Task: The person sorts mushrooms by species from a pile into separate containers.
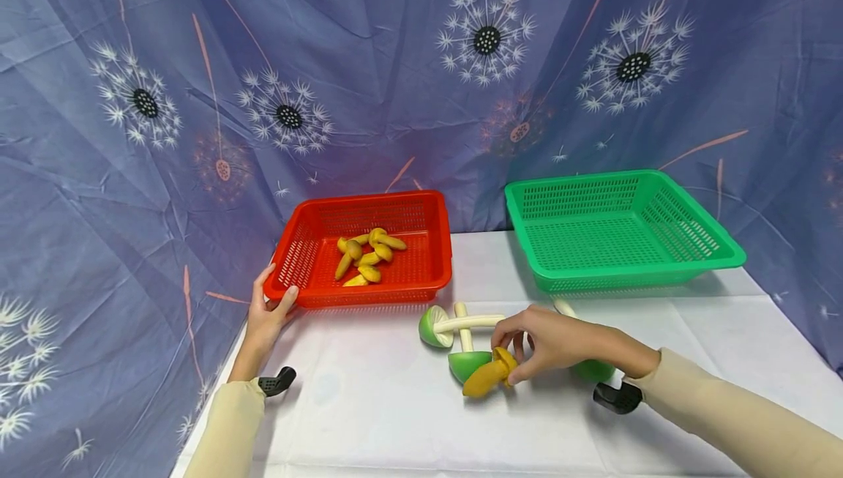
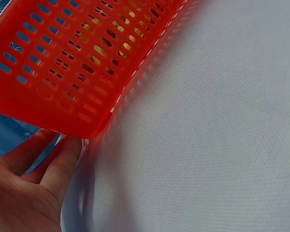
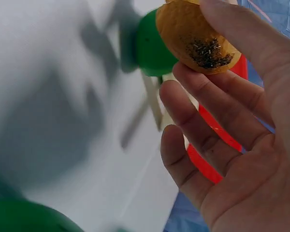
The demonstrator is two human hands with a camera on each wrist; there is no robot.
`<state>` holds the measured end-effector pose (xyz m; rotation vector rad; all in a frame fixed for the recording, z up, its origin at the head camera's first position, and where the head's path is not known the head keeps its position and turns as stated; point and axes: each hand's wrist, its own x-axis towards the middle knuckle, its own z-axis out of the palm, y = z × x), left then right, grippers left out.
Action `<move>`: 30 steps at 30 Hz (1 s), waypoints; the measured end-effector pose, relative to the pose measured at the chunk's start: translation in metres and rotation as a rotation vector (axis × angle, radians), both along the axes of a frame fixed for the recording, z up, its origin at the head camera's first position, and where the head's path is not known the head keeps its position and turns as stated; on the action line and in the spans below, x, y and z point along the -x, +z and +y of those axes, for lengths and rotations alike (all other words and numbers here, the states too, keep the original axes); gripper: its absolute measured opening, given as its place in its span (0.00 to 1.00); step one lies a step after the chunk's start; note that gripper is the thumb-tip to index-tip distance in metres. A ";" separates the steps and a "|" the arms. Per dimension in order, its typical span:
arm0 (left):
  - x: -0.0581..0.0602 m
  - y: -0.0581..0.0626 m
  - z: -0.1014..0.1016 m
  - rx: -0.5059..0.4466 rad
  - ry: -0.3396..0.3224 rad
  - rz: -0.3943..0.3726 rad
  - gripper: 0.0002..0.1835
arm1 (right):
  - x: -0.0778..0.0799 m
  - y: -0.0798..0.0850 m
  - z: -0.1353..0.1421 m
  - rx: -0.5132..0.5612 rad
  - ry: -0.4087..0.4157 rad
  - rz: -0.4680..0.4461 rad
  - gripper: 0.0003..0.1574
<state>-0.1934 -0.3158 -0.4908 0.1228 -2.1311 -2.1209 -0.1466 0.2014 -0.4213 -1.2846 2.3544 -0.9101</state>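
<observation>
My right hand (image 1: 549, 339) pinches a yellow toy mushroom (image 1: 484, 379) between thumb and fingers, just above the white cloth. In the right wrist view, the mushroom's yellow cap (image 3: 198, 38) shows a dark speckled patch. Beside it, two green-capped mushrooms with pale stems lie crossed, one cap (image 1: 435, 326) to the left and the other cap (image 1: 469, 365) nearer. Another green-capped mushroom (image 1: 593, 370) lies partly hidden beneath my right wrist. My left hand (image 1: 266, 320) holds the near left corner of a red basket (image 1: 369, 296), thumb and fingers on either side of that corner.
Several yellow mushrooms (image 1: 369, 255) lie inside the red basket. A green basket (image 1: 619, 277) stands at the back right with nothing in it. A blue dandelion-print cloth (image 1: 395, 97) hangs behind the white-covered table (image 1: 369, 405) and at its sides.
</observation>
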 end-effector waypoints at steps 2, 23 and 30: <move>0.000 0.000 0.000 0.007 0.000 0.001 0.41 | 0.003 0.007 0.000 -0.002 -0.006 0.006 0.22; -0.002 0.003 -0.002 0.049 0.028 -0.023 0.41 | 0.064 0.089 -0.026 0.046 -0.087 0.144 0.21; -0.002 0.003 -0.001 0.060 0.017 -0.021 0.42 | 0.093 0.113 -0.043 0.037 -0.103 0.197 0.23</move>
